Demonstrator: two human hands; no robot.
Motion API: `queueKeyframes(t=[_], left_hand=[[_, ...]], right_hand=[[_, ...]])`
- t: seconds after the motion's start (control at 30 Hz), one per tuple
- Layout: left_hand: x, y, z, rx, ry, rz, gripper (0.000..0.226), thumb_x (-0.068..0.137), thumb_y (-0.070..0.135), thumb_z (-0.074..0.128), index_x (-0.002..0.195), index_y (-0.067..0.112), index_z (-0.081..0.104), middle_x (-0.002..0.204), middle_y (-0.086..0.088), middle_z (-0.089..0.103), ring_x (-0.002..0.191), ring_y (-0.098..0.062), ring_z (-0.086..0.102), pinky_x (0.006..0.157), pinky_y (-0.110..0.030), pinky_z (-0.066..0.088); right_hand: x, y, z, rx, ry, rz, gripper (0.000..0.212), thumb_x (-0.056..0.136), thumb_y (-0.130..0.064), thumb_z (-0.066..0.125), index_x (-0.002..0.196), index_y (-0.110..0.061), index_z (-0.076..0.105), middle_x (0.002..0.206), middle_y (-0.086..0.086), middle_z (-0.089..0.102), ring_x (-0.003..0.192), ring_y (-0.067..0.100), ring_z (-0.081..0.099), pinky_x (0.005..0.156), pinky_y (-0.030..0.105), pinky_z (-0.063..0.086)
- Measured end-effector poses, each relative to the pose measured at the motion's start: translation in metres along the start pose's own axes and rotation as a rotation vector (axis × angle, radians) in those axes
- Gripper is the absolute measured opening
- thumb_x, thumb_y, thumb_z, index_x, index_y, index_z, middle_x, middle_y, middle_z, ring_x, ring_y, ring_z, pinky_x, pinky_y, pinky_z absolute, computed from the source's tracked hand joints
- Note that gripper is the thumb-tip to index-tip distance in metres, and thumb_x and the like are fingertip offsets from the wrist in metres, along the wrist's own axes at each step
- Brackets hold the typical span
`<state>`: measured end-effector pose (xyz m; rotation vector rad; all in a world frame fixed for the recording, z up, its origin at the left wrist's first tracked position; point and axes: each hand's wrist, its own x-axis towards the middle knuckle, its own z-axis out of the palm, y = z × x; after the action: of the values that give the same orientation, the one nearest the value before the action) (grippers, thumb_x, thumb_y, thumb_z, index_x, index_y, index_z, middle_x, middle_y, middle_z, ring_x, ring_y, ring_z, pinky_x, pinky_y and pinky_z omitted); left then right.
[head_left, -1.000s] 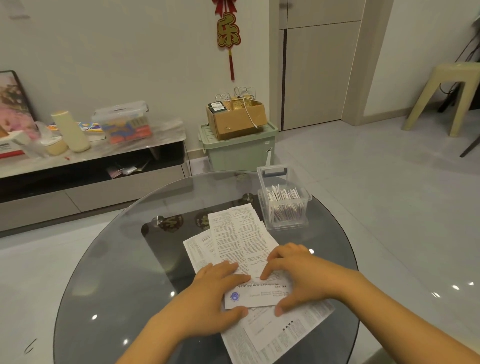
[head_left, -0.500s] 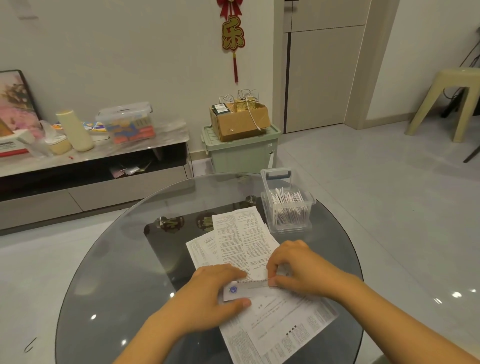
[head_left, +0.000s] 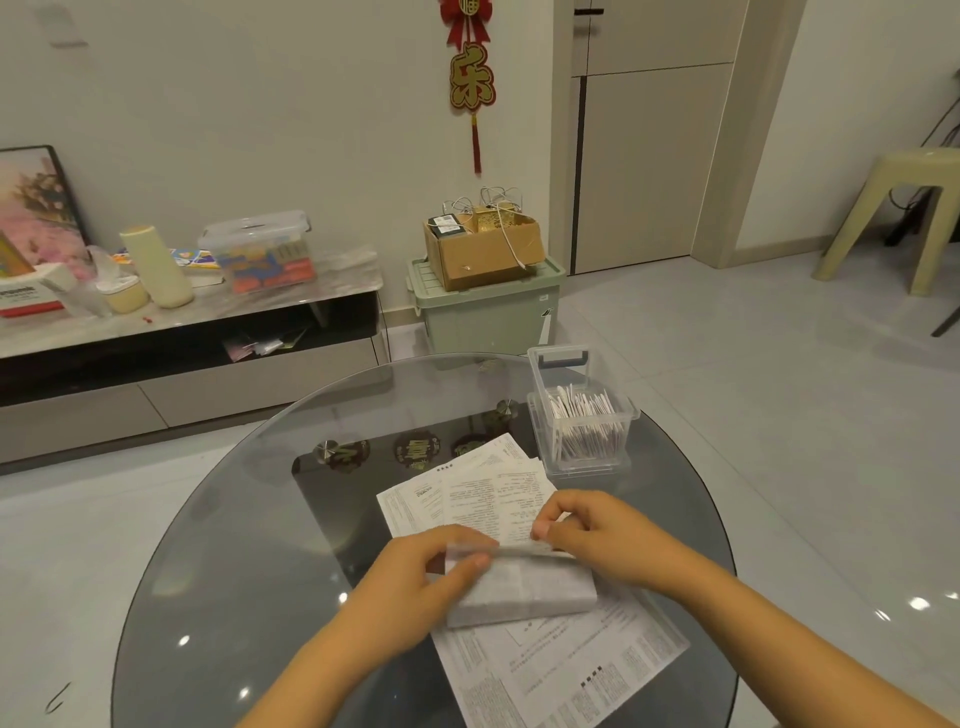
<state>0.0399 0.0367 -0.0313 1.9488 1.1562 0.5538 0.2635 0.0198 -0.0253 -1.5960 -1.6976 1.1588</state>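
A folded white paper (head_left: 519, 587) lies on a pile of printed leaflets (head_left: 561, 670) on the round glass table (head_left: 234, 519). My left hand (head_left: 415, 582) pinches the folded paper's upper left edge between thumb and fingers. My right hand (head_left: 597, 535) pinches the same upper edge at its right end. The paper's top edge is raised off the pile; its blank side faces me. More printed sheets (head_left: 467, 493) fan out just beyond my hands.
A clear plastic box (head_left: 582, 421) with several small white folded papers stands on the table's far right. Beyond the table are a green storage bin (head_left: 488, 312) with a cardboard box on top, a low TV cabinet (head_left: 182, 332) at left, and a plastic stool (head_left: 904, 208) at far right.
The folded paper, flat under both hands with its printed face up, has been lifted at its far edge and turned toward me. Both hands went from pressing to pinching.
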Motion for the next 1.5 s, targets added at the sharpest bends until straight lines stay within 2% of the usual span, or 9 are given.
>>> queueKeyframes(t=[0.1,0.27,0.6,0.73,0.8,0.93,1.23,1.37,1.5], left_hand=[[0.005,0.0,0.003,-0.098,0.064,-0.054,0.02,0.093,0.035,0.052,0.094,0.029,0.071,0.092,0.018,0.071,0.086,0.002,0.064,0.071,-0.012,0.048],[0.023,-0.003,0.008,-0.127,0.222,-0.131,0.019,0.094,0.033,0.051,0.097,0.025,0.068,0.094,0.014,0.07,0.083,0.001,0.066,0.062,-0.008,0.048],[0.036,-0.008,0.011,-0.175,0.33,-0.237,0.045,0.095,0.034,0.048,0.136,0.029,0.03,0.121,0.008,0.05,0.084,0.003,0.056,0.053,-0.004,0.044],[0.031,-0.017,0.013,0.096,0.235,-0.149,0.067,0.089,0.034,0.06,0.144,0.034,0.022,0.146,0.009,0.026,0.126,-0.012,0.041,0.095,-0.021,0.046],[0.026,-0.021,0.014,0.354,0.116,-0.055,0.056,0.086,0.047,0.06,0.136,0.04,0.036,0.15,0.015,0.013,0.14,-0.015,0.015,0.115,-0.037,0.023],[0.021,-0.024,0.016,0.596,-0.101,0.035,0.056,0.085,0.059,0.052,0.136,0.042,0.038,0.15,0.022,0.014,0.138,-0.012,0.005,0.117,-0.036,0.005],[0.022,-0.02,0.012,0.673,-0.039,0.226,0.053,0.091,0.057,0.022,0.128,0.034,0.053,0.135,0.019,0.047,0.125,-0.003,0.038,0.108,-0.017,0.016],[0.021,-0.018,0.011,0.574,0.073,0.221,0.032,0.098,0.042,0.033,0.096,0.027,0.061,0.093,0.015,0.062,0.087,-0.004,0.049,0.085,-0.018,0.035],[0.018,-0.014,0.01,0.459,0.16,0.153,0.024,0.098,0.04,0.039,0.085,0.028,0.056,0.084,0.014,0.06,0.078,-0.004,0.053,0.069,-0.015,0.04]], right_hand=[[0.003,-0.003,0.0,0.082,0.037,0.027,0.038,0.093,-0.049,0.043,0.095,-0.018,0.065,0.091,0.002,0.071,0.082,0.017,0.067,0.076,0.034,0.053],[0.006,-0.004,0.003,0.196,0.113,0.085,0.054,0.079,-0.066,0.039,0.107,-0.023,0.058,0.097,-0.006,0.071,0.085,0.008,0.069,0.079,0.032,0.057],[0.023,0.008,0.022,-0.015,0.152,0.112,0.073,0.085,-0.02,0.066,0.141,-0.027,0.019,0.119,-0.009,0.06,0.097,0.006,0.061,0.08,0.021,0.053],[0.027,0.008,0.024,-0.123,0.196,0.071,0.071,0.087,-0.019,0.063,0.141,-0.035,0.021,0.116,-0.01,0.056,0.091,0.002,0.056,0.068,0.008,0.045],[0.027,0.007,0.024,-0.24,0.188,0.068,0.059,0.088,-0.023,0.063,0.138,-0.033,0.034,0.129,-0.007,0.049,0.107,0.008,0.053,0.082,0.011,0.039],[0.027,0.006,0.024,-0.331,0.142,0.086,0.055,0.089,-0.029,0.061,0.139,-0.03,0.038,0.133,-0.003,0.042,0.119,0.012,0.046,0.091,0.017,0.036],[0.018,0.001,0.012,-0.363,-0.061,0.101,0.068,0.078,-0.052,0.066,0.138,-0.035,0.038,0.122,-0.009,0.028,0.11,0.007,0.038,0.092,0.017,0.034],[0.01,0.003,0.01,-0.503,-0.049,0.043,0.071,0.07,-0.058,0.07,0.133,-0.039,0.044,0.129,-0.009,0.023,0.125,0.012,0.022,0.109,0.032,0.029],[0.01,0.005,0.009,-0.535,0.044,-0.012,0.049,0.079,-0.051,0.064,0.124,-0.031,0.056,0.135,-0.013,0.026,0.128,0.014,0.021,0.111,0.032,0.024]])
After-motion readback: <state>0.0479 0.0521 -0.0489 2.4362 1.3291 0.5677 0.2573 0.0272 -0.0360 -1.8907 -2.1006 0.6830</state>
